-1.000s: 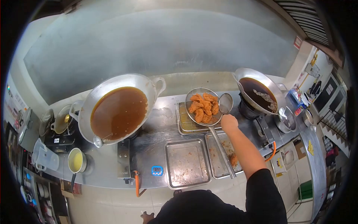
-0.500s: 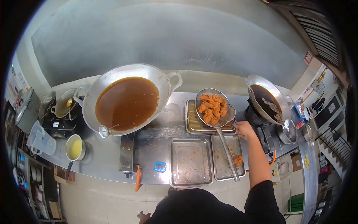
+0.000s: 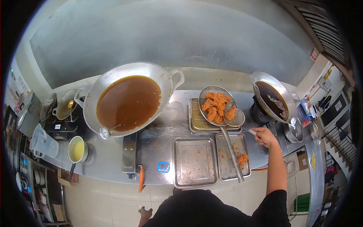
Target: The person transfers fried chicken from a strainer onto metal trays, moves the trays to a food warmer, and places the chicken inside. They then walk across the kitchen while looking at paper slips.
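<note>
My right hand [image 3: 265,137] is closed around the pale handle of a small mesh skimmer [image 3: 235,120]. A single piece of fried chicken [image 3: 230,113] shows in that skimmer, which overlaps the right rim of a large long-handled strainer [image 3: 206,94]. Several fried chicken pieces [image 3: 212,106] are heaped in the large strainer. It rests over a wire rack on a tray [image 3: 198,120], its metal handle [image 3: 233,157] sloping toward me across a smaller tray [image 3: 224,166]. Low at the left of my body, my left hand [image 3: 145,213] hangs away from the counter, fingers apart.
A big wok of brown oil [image 3: 128,104] with a thermometer [image 3: 104,132] stands left; a second oil wok [image 3: 273,96] stands right. A metal tray [image 3: 194,162] and a blue timer [image 3: 163,167] lie near the front edge. A saucepan [image 3: 78,150] holds yellow liquid.
My right hand has moved right and drawn the small skimmer toward the large strainer's right rim. A chicken piece now shows in the skimmer. My left hand has risen slightly.
</note>
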Motion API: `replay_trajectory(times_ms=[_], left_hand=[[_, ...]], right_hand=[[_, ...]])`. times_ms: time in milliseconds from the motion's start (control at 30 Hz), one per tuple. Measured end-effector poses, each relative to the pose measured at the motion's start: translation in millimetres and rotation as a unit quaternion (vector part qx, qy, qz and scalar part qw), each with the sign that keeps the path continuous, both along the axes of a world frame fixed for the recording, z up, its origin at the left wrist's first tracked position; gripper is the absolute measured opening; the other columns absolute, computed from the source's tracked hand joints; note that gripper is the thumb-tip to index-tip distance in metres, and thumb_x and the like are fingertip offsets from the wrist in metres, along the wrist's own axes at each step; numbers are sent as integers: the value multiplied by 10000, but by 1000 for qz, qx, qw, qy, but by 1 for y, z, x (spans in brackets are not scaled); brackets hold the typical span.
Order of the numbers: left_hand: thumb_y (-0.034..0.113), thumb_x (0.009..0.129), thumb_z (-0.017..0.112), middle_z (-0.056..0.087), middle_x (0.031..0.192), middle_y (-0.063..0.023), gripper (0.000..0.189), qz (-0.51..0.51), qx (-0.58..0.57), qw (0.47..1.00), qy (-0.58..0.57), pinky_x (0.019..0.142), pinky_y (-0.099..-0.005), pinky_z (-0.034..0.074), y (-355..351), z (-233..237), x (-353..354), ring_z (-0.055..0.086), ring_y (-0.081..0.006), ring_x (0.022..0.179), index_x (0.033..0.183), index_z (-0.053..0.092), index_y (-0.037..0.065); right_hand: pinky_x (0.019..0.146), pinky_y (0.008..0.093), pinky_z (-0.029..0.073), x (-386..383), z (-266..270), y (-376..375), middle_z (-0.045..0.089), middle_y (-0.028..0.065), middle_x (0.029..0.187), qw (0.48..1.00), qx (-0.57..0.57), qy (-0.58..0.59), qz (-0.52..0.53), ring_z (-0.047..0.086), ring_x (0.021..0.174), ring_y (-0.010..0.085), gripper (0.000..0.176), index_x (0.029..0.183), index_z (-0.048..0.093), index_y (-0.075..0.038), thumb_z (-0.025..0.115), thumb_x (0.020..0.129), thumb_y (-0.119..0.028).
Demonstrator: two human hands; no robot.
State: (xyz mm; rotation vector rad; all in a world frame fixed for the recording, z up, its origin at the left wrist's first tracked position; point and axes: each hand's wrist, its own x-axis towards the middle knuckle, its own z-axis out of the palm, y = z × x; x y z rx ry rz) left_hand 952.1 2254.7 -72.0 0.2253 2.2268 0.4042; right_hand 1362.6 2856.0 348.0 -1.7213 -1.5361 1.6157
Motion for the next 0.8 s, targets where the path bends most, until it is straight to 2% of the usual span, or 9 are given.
replay_trajectory(times_ms=[100,200,300,367,467,567,667,767,800], left_hand=[[385,736,686,293,1367,-392,886,-16,-11,1000,15,1083,-440,336,-7,-1,6,313,-473,1293,1353,336,-145],[369,730,684,315,1363,-375,887,-8,-59,997,-42,1078,-429,343,-6,24,5,349,-464,1276,1355,328,-149],[355,720,686,312,1361,-369,896,-9,-75,996,-37,1070,-424,353,-8,33,5,397,-456,1238,1359,317,-153],[361,726,685,311,1358,-370,893,-14,-76,997,-22,1068,-429,355,-13,24,0,401,-456,1229,1357,320,-153],[366,738,686,332,1349,-376,881,-12,-50,999,-2,1078,-432,342,-11,12,0,391,-465,1233,1355,329,-151],[375,749,695,358,1342,-378,878,-36,-21,999,7,1096,-437,316,-5,7,-1,349,-482,1265,1356,333,-146],[389,749,709,371,1344,-372,889,-47,-5,999,10,1113,-446,286,5,5,-2,299,-492,1297,1357,336,-142],[404,747,716,366,1353,-368,894,-55,17,998,11,1121,-449,274,7,-3,-5,274,-492,1310,1352,348,-141],[409,747,717,363,1357,-368,894,-61,26,998,11,1123,-449,273,5,-7,-6,269,-490,1312,1350,353,-141]], right_hand=[[399,221,256,8,9,-13,520,11,659,1000,4,-11,10,376,453,60,434,1313,540,-3,454,888,16],[409,220,276,13,15,-27,519,8,663,999,19,-24,16,394,466,62,421,1305,553,-6,458,895,8],[416,221,301,13,29,-42,520,5,669,997,44,-53,43,411,479,65,423,1315,554,-12,462,902,0],[410,214,283,14,39,-54,516,-2,666,992,69,-75,70,401,478,56,430,1319,545,-6,452,899,7],[439,233,358,8,54,-74,534,5,689,981,89,-120,123,428,501,69,425,1317,564,-20,474,901,-26],[459,235,389,-3,61,-91,541,17,688,961,114,-165,191,434,517,65,416,1292,591,-34,482,891,-25],[549,294,479,-17,53,-99,621,87,712,945,95,-183,254,565,554,140,412,1276,612,-64,499,880,-41],[686,359,523,-41,32,-106,686,168,808,873,246,-161,389,677,682,258,395,1242,635,-78,528,862,-68],[802,409,521,-56,36,-116,691,215,945,867,221,-230,383,695,841,351,375,1197,651,-80,529,843,-67]])
